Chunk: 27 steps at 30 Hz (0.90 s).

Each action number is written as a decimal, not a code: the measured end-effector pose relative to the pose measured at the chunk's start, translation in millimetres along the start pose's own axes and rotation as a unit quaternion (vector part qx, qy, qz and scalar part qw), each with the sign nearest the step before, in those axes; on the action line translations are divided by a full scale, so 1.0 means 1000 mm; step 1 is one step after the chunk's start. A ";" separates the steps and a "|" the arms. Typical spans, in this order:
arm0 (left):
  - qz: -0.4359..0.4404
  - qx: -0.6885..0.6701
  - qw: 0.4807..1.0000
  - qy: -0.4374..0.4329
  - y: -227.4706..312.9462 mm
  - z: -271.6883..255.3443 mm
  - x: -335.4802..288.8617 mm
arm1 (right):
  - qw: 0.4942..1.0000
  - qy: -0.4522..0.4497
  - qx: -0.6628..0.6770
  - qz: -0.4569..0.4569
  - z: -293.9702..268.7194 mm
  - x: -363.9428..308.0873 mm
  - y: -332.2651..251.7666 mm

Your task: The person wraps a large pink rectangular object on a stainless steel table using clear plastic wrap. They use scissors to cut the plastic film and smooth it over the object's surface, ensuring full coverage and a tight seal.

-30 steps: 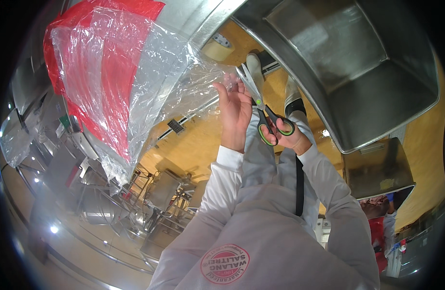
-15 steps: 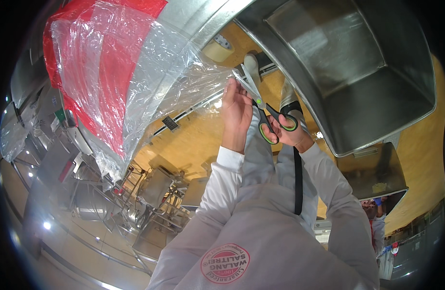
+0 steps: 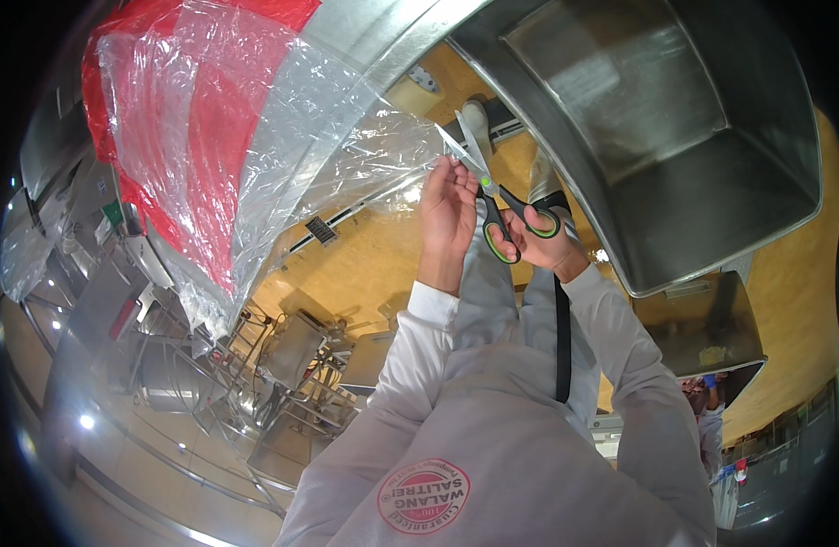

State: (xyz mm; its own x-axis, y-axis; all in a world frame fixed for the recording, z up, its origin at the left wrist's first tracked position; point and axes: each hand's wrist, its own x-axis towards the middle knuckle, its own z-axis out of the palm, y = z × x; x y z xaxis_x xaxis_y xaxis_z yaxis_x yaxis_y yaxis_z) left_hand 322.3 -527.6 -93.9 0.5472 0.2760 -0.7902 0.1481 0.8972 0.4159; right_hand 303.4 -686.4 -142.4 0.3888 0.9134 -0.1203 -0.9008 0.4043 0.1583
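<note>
Right grip [image 3: 543,244]: fingers and thumb through the scissors handles, holding them partly spread.
Left grip [image 3: 449,210]: thumb and fingertips drawn together on the edge of the clear plastic; one second earlier the thumb stood off from the fingers.
Scissors [image 3: 489,187], one pair, black and green handles: in the right grip, between the hands, tips toward upper left, just beside the left fingertips. Blades further apart than one second earlier; contact with the plastic cannot be told.
Clear plastic [image 3: 305,128], wrinkled: drawn from the tabletop to the left fingertips; lower end bunched.
Red plastic [image 3: 287,11]: mostly under the clear plastic, its rim showing at left and top; little changed.
Tabletop [image 3: 410,38], steel: at upper left, beneath both plastics.
Tub [image 3: 661,178], steel, deep: right of the scissors, well apart from the plastic.
Floor [image 3: 356,269], yellow.
Second tub [image 3: 707,314]: beyond the first, lower right.
Racks [image 3: 296,351], metal: lower left.
Person [image 3: 711,424], blue glove: beyond the second tub, less in view than one second earlier.
</note>
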 end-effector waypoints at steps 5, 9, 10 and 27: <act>0.008 0.005 1.000 -0.010 0.001 -0.001 -0.001 | 0.999 0.015 -0.031 -0.013 0.006 0.006 0.002; 0.009 0.016 1.000 -0.017 0.004 -0.007 -0.002 | 0.996 0.025 -0.090 0.006 0.010 0.006 -0.001; 0.009 0.017 1.000 -0.019 0.005 -0.006 -0.003 | 0.995 0.028 -0.096 0.010 0.010 0.005 -0.001; 0.003 0.063 0.995 -0.075 0.012 -0.001 -0.017 | 0.981 0.102 -0.163 0.042 0.048 0.047 -0.036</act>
State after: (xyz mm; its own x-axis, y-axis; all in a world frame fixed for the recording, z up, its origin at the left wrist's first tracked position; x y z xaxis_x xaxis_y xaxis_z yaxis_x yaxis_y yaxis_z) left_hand 313.4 -520.8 -75.6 0.6633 0.2194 -0.7155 0.2416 0.8421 0.4821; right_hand 363.6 -656.2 -106.9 0.2941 0.9012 -0.3183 -0.9548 0.2617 -0.1411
